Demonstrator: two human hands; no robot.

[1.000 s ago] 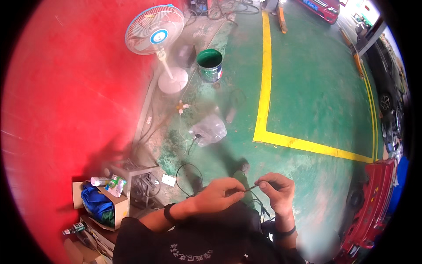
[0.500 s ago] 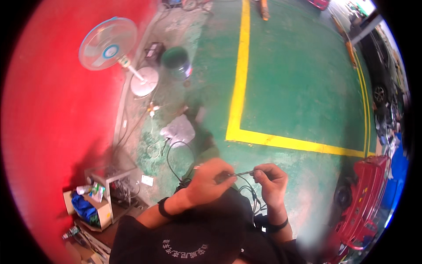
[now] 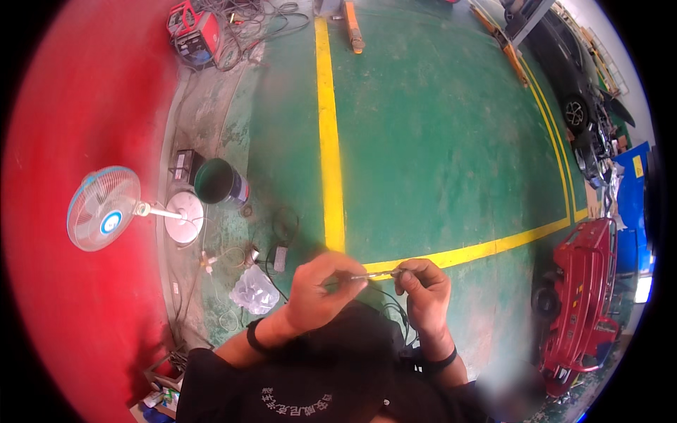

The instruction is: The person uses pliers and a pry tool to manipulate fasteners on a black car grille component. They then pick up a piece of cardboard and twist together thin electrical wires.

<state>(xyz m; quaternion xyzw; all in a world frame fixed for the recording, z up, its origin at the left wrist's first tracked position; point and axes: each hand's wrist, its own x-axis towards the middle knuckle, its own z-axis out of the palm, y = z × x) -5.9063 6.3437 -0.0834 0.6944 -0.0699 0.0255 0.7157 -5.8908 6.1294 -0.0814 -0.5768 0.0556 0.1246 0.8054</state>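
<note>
In front of my dark clothing, my left hand [image 3: 324, 287] and my right hand [image 3: 425, 289] are held close together at the same height. A thin, pale, straight length of cable [image 3: 381, 274] stretches between them. Each hand pinches one end of this stretch between thumb and fingertips. Its exact tip is hidden by the fingers. Darker loops of black cable [image 3: 399, 310] hang below, between the hands and near my right wrist.
Left, by the red wall, stand a floor fan [image 3: 185, 217], a dark bucket [image 3: 220, 182] and a clear plastic bag [image 3: 255, 290]. A red welding machine [image 3: 195, 39] with coiled cables is farther back. A red car bumper [image 3: 582, 303] lies right; yellow lines [image 3: 328, 141] mark the green floor.
The view has tilted up, so the fan and bag sit lower and farther left, and the welding machine appears. Both hands still pinch the cable, whose stretch between them now looks longer and straighter.
</note>
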